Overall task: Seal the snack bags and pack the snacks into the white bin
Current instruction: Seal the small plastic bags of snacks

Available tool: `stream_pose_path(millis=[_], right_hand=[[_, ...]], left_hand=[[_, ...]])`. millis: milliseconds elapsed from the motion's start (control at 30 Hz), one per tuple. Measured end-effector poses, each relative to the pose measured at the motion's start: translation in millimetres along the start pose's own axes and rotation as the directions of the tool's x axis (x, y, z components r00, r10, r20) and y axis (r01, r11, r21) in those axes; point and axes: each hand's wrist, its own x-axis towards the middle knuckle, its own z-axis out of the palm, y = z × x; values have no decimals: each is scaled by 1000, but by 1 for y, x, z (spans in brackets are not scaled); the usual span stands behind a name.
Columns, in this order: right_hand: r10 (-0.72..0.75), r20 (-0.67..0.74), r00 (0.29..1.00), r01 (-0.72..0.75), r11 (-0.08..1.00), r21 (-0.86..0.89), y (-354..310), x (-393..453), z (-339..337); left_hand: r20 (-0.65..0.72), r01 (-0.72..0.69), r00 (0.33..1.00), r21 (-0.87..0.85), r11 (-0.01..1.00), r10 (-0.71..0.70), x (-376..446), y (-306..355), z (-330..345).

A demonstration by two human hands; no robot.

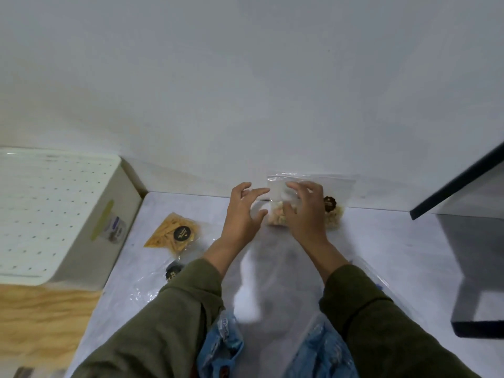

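A clear zip bag [339, 186] of pale snack pieces with a dark round sticker leans against the wall at the back of the table. My right hand [305, 211] grips its front, fingers curled over the plastic. My left hand [244, 211] hovers just left of the bag with fingers spread, touching nothing. A sealed bag of yellow sticks [171, 233] lies flat to the left. Another clear bag with a dark sticker [174, 271] is partly hidden under my left sleeve. The white bin [117, 186] with a perforated floor stands at the far left.
Two blue-printed snack packets [221, 347] [319, 350] lie near the table's front edge between my arms. A black monitor stand [477, 296] and screen edge [458, 181] occupy the right side. A grey wall [245, 91] closes off the back. Wooden surface [41, 317] shows at lower left.
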Motion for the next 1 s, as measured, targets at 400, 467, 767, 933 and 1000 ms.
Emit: stream_pose_path(millis=[400,467,767,933,1000], right_hand=[[40,325,945,-47,999,14,-53,-84,85],[63,352,934,-63,998,-12,-55,-90,94],[-1,452,892,-5,1000,12,-47,-96,119],[-41,480,876,-5,996,94,-44,-90,126],[-70,484,872,13,993,119,-46,-85,125]], left_hand=[[114,25,993,160,987,-43,-89,-97,-98],[156,-3,988,159,987,-22,-100,-113,-104],[231,18,970,243,970,-75,-112,-127,-81],[92,58,993,199,978,-78,-108,-121,-71],[68,96,992,191,977,-110,-105,-117,-75]])
